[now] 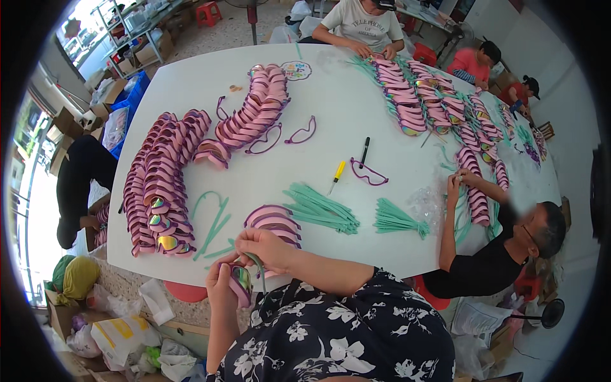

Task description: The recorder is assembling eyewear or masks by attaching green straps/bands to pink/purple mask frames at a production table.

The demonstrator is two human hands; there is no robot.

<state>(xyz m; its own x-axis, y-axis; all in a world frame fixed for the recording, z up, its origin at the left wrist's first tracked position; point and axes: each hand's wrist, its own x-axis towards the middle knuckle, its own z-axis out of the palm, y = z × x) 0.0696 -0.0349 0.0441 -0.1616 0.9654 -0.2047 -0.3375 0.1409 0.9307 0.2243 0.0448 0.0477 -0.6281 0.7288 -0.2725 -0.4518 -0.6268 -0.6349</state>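
Observation:
Near the table's front edge, my left hand [221,291] is closed on a pair of pink and purple goggles [242,284] with a shiny mirrored lens. Beside it my right hand [264,250] pinches a green elastic strap [259,268], whose end hangs down next to the goggles. Whether the strap is through the frame's slot is hidden by my fingers. Just beyond my right hand lies a short stack of pink goggle frames [273,219]. Loose green straps [213,232] lie to the left, and a fanned bundle of green straps [323,207] spreads to the right.
Long rows of pink goggles [162,172] cover the table's left. A yellow-handled screwdriver [338,173], a black marker [365,153] and purple frames [369,175] lie mid-table. Another strap bundle [401,218] is further right. A co-worker [503,248] sits at the right; others work beyond.

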